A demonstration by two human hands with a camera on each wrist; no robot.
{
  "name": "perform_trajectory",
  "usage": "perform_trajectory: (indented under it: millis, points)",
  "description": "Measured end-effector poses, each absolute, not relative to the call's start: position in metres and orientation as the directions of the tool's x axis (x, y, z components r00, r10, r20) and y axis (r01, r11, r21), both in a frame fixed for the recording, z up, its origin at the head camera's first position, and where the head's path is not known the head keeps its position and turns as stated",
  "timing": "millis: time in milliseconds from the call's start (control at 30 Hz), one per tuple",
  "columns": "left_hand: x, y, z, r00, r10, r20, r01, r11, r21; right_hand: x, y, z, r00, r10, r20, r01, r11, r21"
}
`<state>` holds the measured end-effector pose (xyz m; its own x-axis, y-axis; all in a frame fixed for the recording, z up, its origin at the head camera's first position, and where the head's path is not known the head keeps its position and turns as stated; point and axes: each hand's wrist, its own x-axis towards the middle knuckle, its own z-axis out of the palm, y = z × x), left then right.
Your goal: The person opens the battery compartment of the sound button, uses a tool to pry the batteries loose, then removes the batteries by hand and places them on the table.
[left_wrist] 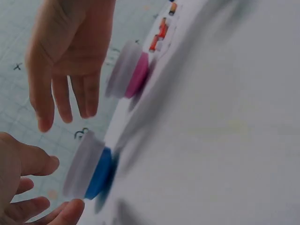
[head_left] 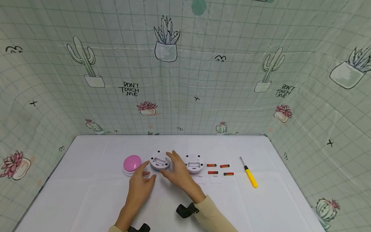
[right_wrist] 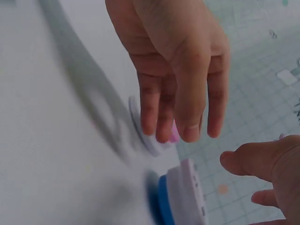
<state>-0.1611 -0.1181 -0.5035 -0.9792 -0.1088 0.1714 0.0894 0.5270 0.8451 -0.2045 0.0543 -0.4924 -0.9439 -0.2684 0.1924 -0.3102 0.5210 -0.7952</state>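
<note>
A white round unit with a blue underside (left_wrist: 99,173) lies upside down on the table; its white back (head_left: 160,160) with an uncovered battery slot faces up in the head view. My right hand (head_left: 178,172) hovers at its right side, thumb and index finger spread apart around its edge. On its left, my left hand (head_left: 141,183) is held with loosely bent, parted fingers, between this unit and a pink-topped round button (head_left: 132,163). Both hands appear in each wrist view, left hand (right_wrist: 180,70) and right hand (left_wrist: 72,56), with nothing in their fingers.
A second upturned unit (head_left: 193,161), pink underneath, lies to the right with its slot uncovered. Beyond it are several small red-and-black batteries (head_left: 213,172), two thin clear pieces (head_left: 215,179) and a yellow-handled screwdriver (head_left: 250,177). A patterned cloth (head_left: 179,80) rises behind the white table (head_left: 95,193).
</note>
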Motion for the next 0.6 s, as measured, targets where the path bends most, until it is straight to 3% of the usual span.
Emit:
perform_trajectory:
  millis: [233, 367, 600]
  points:
    - [-0.163, -0.150, -0.486, -0.949, -0.165, 0.269, 0.116, 0.612, 0.782, -0.203, 0.034, -0.477, -0.882, -0.351, 0.314, -0.441, 0.382, -0.812]
    - [-0.166, -0.169, -0.484, -0.934, -0.194, 0.300, 0.111, 0.641, 0.759, -0.206, 0.016, -0.479, -0.861, -0.431, 0.269, -0.415, 0.292, -0.862]
    - [-0.170, -0.193, -0.491, -0.933, -0.231, 0.275, 0.065, 0.645, 0.761, -0.213, -0.012, -0.490, -0.858, -0.469, 0.212, -0.362, 0.257, -0.896]
